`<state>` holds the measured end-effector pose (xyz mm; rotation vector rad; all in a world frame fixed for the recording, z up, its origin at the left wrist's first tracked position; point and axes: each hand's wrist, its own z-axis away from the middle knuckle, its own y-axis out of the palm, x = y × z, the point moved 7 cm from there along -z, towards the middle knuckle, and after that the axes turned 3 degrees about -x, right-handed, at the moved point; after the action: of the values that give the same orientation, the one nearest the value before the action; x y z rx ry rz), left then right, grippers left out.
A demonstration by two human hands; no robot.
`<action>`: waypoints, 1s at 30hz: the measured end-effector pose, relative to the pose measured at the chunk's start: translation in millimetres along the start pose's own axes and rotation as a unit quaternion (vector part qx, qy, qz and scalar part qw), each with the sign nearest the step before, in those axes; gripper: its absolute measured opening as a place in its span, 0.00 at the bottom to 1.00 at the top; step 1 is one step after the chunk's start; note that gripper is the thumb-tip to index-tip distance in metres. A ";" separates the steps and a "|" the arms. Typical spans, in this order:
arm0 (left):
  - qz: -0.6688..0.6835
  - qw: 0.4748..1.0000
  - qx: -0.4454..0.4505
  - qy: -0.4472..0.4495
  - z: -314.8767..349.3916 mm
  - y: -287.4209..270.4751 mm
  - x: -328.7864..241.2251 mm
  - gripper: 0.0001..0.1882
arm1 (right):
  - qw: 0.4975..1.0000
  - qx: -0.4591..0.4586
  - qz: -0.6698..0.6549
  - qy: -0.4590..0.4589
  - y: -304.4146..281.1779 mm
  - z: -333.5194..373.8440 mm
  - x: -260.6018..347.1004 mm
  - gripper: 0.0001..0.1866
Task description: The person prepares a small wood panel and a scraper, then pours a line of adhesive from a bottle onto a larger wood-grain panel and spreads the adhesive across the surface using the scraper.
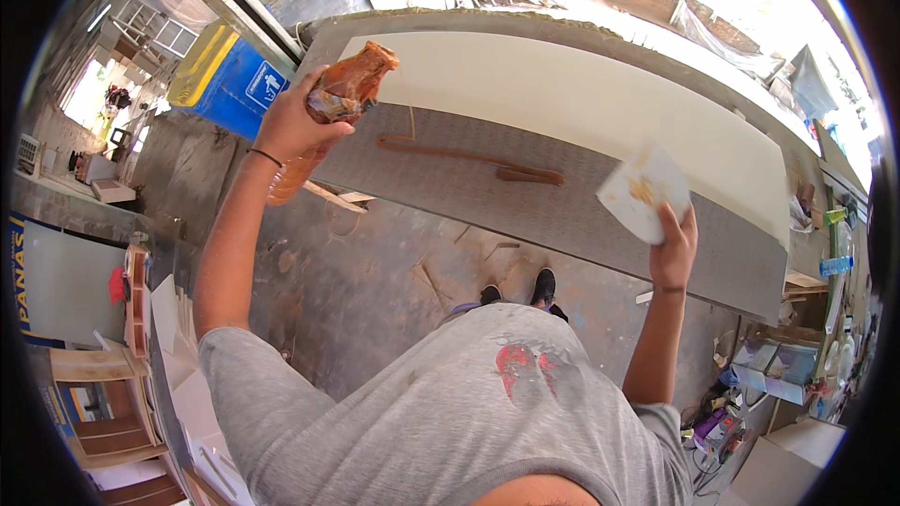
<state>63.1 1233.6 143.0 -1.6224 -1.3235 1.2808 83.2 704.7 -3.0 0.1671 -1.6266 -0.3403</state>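
My left hand (pixel 305 122) is wrapped round a clear plastic bottle (pixel 352 84) of amber-brown glue-like liquid, raised and tilted with its mouth to the upper right. From the mouth a thin strand hangs to the grey-brown sheet (pixel 656 225), where a looping brown trail of the liquid (pixel 459 156) lies. My right hand (pixel 677 245) grips a whitish flat scraper-like piece (pixel 647 189) smeared with yellowish residue, held above the sheet's right part and slightly blurred. Behind the grey-brown sheet lies a long cream panel (pixel 562 84).
A blue bin with a yellow lid (pixel 230 80) stands left of the work table. Wooden cabinet parts (pixel 103 394) are at the lower left. Bottles, boxes and a purple power tool (pixel 717 433) sit at the right. Scraps lie on the concrete floor (pixel 375 262) near my feet.
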 end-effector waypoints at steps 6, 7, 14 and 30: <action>0.113 0.991 -0.042 0.049 9.5 20.3 -43.1 0.48 | 0.964 0.123 -0.141 0.187 151.0 -42.9 6.9 0.21; 0.120 0.989 -0.050 0.065 11.0 24.2 -45.9 0.48 | 0.951 0.166 -0.162 0.204 175.4 -48.7 2.4 0.20; 0.114 0.990 -0.048 0.074 7.8 37.2 -54.6 0.47 | 0.922 0.221 -0.201 0.246 231.9 -51.5 -10.1 0.20; 0.248 0.947 -0.203 -0.024 5.9 19.9 37.6 0.46 | 0.928 0.215 0.300 0.042 180.5 -63.9 -71.2 0.22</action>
<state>63.4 1264.2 112.9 -2.3387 -1.3141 1.3965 170.1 889.5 -9.6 0.0057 -1.5625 0.4923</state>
